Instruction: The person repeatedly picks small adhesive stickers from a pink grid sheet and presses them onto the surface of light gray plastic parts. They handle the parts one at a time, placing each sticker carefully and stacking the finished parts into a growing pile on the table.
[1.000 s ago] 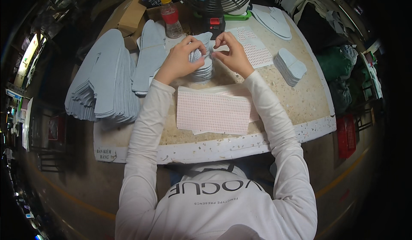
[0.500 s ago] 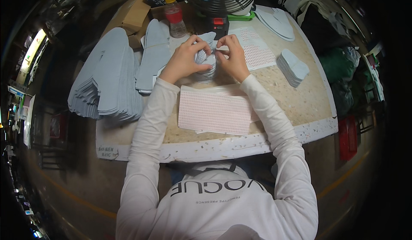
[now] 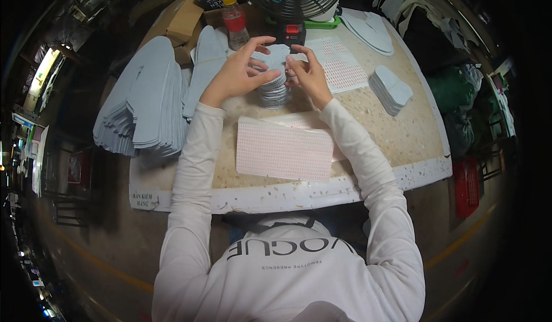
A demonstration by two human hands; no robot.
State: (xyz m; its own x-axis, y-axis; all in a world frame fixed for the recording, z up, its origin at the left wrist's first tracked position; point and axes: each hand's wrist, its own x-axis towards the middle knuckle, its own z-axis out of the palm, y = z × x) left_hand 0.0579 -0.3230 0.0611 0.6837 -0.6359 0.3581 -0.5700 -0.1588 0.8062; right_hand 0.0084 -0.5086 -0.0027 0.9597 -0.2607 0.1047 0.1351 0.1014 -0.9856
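A stack of small light-grey shaped fabric pieces (image 3: 275, 96) stands on the far middle of the table, between my two hands. My left hand (image 3: 237, 74) curves around its left side, fingers spread and thumb lying by the top pieces. On the other side, my right hand (image 3: 309, 75) has its thumb and index finger bent and apart, close to the stack's edge; its lower fingers are curled and partly hidden. I see nothing held in either hand. Nearer to me lie sheets of small pink-printed labels (image 3: 284, 152).
Tall stacks of grey cut pieces (image 3: 152, 86) stand at the left. A bottle (image 3: 236, 25), cardboard box (image 3: 177, 20) and fan (image 3: 290, 0) are at the back. Another label sheet (image 3: 345, 71), a small stack (image 3: 391, 89) and larger flat pieces (image 3: 368, 31) lie right.
Both hands have loosened from their pinched pose over the stack. My left hand has shifted left and its fingers have spread, so the top pieces show more. My right index finger has lifted from the thumb.
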